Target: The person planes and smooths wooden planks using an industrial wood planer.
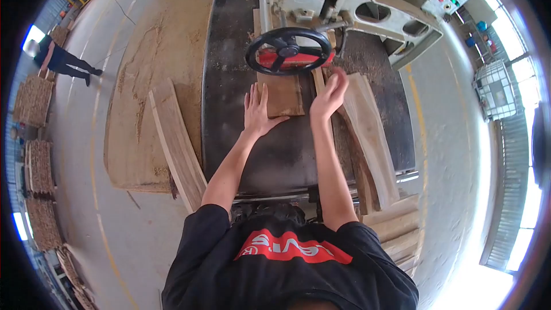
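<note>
Board of flat brown wood lies on the smooth black bench, its far end hidden behind the round black handwheel. The left hand, fingers spread, touches its left side; the blurred right hand is beside it, its grip impossible to tell.

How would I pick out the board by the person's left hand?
Find the dark machine table in the middle, then the black handwheel over it. The board shows just below the wheel in the picture, with the left hand at its lower left corner. Its warm brown face sets it apart from the paler plank off to the right.
</note>
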